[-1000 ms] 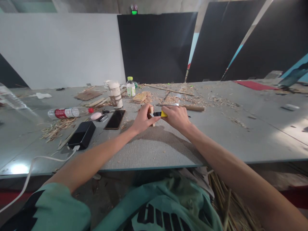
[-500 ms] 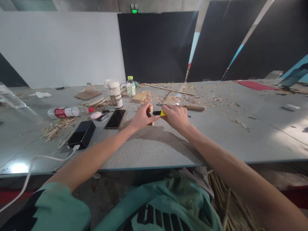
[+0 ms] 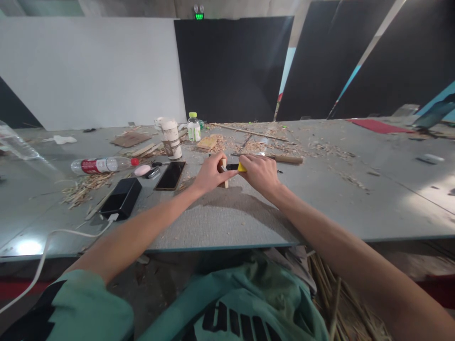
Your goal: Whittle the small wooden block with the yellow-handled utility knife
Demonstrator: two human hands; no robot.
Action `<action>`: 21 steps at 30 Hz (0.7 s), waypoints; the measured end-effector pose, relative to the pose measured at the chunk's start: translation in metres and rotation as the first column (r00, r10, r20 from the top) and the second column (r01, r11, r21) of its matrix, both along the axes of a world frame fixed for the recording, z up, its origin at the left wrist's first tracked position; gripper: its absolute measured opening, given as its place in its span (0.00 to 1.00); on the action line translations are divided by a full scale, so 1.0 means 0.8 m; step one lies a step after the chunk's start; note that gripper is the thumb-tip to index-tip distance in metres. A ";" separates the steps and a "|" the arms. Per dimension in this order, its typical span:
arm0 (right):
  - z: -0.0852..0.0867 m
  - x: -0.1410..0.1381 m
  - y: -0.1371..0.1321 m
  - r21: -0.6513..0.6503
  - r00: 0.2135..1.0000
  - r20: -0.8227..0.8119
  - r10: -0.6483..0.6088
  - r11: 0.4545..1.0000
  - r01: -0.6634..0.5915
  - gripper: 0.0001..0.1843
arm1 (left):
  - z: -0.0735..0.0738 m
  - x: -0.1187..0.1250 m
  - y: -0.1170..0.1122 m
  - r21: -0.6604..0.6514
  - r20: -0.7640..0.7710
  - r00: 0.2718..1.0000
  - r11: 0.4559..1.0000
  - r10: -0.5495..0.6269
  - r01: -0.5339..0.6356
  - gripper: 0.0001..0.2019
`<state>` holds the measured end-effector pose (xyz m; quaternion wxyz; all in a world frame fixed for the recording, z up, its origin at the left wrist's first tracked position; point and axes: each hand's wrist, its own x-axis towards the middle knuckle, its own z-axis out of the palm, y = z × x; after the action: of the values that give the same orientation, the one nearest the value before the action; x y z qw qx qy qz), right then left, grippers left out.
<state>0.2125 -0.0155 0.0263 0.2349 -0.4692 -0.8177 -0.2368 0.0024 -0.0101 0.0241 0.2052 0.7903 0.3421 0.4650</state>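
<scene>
A small pale wooden block (image 3: pixel 223 165) stands upright on the grey table (image 3: pixel 227 222), with my left hand (image 3: pixel 209 173) closed round it. My right hand (image 3: pixel 260 173) is closed on a yellow and black knife (image 3: pixel 237 167), whose black front end lies against the block's right side. The two hands almost touch at the table's middle. The blade itself is too small to make out.
Left of my hands lie a black phone (image 3: pixel 171 175), a black power bank (image 3: pixel 121 198) with a white cable, a lying plastic bottle (image 3: pixel 101 165) and a paper cup (image 3: pixel 170 138). A wooden-handled tool (image 3: pixel 280 158) and wood shavings lie behind. Bamboo strips (image 3: pixel 330 293) lean below the table edge.
Both hands stay on the block and the knife, having shifted only very slightly. Nothing else has moved.
</scene>
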 end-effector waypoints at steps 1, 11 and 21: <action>0.000 -0.001 0.000 -0.006 1.000 -0.003 -0.013 1.000 0.013 0.06 | -0.001 0.001 0.000 0.003 0.007 1.000 1.000 0.001 -0.001 0.25; 0.001 -0.005 -0.006 -0.017 0.994 -0.051 -0.101 0.995 0.101 0.11 | -0.003 0.005 -0.003 -0.007 0.039 0.999 1.000 0.025 -0.025 0.22; 0.004 0.001 0.001 0.044 0.972 -0.163 -0.171 0.983 0.180 0.19 | -0.010 0.012 -0.005 0.071 0.019 0.996 0.994 0.083 -0.084 0.21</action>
<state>0.2135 -0.0145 0.0297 0.2910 -0.5500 -0.7444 -0.2424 0.0123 -0.0138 0.0159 0.1596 0.7784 0.3563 0.4916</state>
